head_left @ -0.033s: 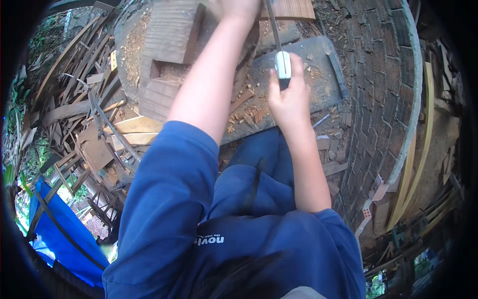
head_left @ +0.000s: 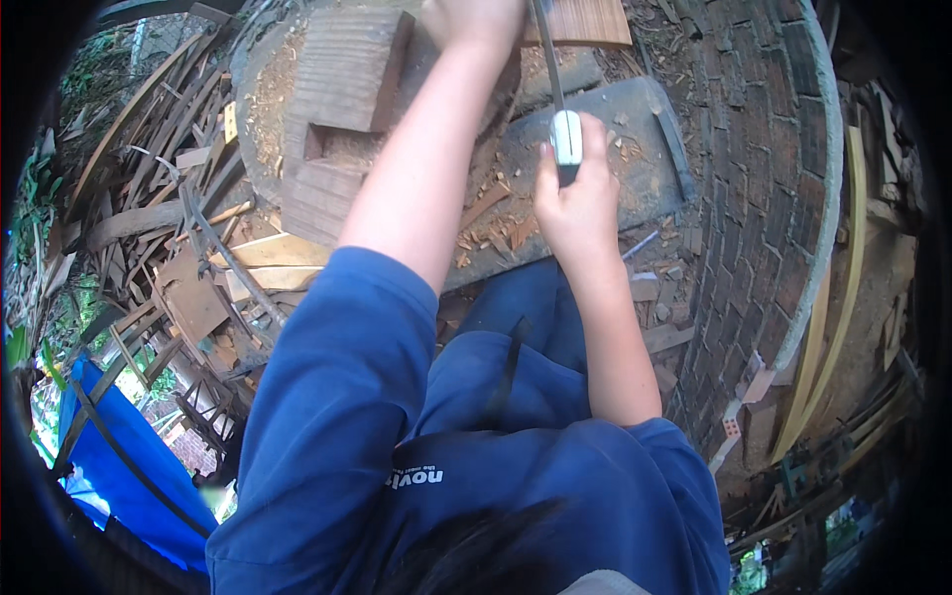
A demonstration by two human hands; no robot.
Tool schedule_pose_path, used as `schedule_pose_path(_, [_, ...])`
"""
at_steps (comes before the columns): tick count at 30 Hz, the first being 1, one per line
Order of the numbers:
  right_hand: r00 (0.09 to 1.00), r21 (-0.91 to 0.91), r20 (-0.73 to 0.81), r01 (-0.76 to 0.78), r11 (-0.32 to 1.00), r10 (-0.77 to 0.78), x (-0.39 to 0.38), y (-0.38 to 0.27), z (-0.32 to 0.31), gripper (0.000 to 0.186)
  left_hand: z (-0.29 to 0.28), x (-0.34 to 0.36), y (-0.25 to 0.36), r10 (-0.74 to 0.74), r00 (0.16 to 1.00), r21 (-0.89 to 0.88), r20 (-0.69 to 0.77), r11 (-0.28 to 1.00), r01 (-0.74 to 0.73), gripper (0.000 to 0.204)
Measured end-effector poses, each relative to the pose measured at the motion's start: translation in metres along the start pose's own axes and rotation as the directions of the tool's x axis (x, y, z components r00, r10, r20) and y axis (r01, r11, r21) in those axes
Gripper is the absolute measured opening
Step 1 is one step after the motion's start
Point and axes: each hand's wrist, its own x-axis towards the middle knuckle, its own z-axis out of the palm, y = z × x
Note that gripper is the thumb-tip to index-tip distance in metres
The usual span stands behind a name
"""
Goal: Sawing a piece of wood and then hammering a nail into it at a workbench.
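Note:
My right hand is wrapped round the pale mint-white and black handle of what looks like a handsaw. Its dark, narrow blade points away from me, seen nearly edge-on, and its far end runs out of the picture. To the right of the blade lies a reddish-brown grained board, cut off by the top edge. My left hand reaches to the top edge, left of the blade. Its fingers are blurred and partly out of view, so what they touch is hidden.
A thick notched wooden block rests on a round stump at left. Wood chips litter a dark slab under my right hand. A brick wall curves along the right. Piled scrap wood and a blue tarp lie left.
The whole scene sits slightly lower in the picture. Both hands and the saw keep almost the same places relative to the board.

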Motion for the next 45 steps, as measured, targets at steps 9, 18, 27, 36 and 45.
schedule_pose_path(9, [0.999, -0.029, 0.005, -0.043, 0.999, 0.043, 0.001, -0.031, -0.007, 0.037, 0.0, 0.0, 0.0, -0.055, 0.998, -0.049, 0.009, 0.997, 0.055, 0.032])
schedule_pose_path(18, [0.997, -0.004, 0.064, -0.051, 0.999, 0.051, -0.124, -0.009, -0.062, 0.039, -0.002, -0.003, 0.002, -0.106, 0.994, -0.103, 0.018, 0.989, 0.107, 0.03])
schedule_pose_path(27, [0.996, 0.046, 0.057, 0.067, 0.997, -0.07, -0.025, -0.033, -0.04, 0.038, -0.002, 0.001, 0.001, -0.091, 0.996, -0.08, 0.004, 0.993, 0.091, 0.034])
schedule_pose_path(36, [0.986, 0.077, 0.147, -0.086, 0.993, 0.074, -0.026, -0.041, -0.053, 0.043, 0.0, 0.001, -0.002, 0.028, 1.0, -0.048, -0.013, 0.998, -0.029, 0.034])
schedule_pose_path(45, [0.999, 0.115, 0.019, 0.042, 0.993, -0.044, -0.042, -0.008, -0.023, 0.044, 0.002, -0.001, 0.001, 0.014, 0.999, -0.041, -0.033, 0.999, -0.015, 0.032])
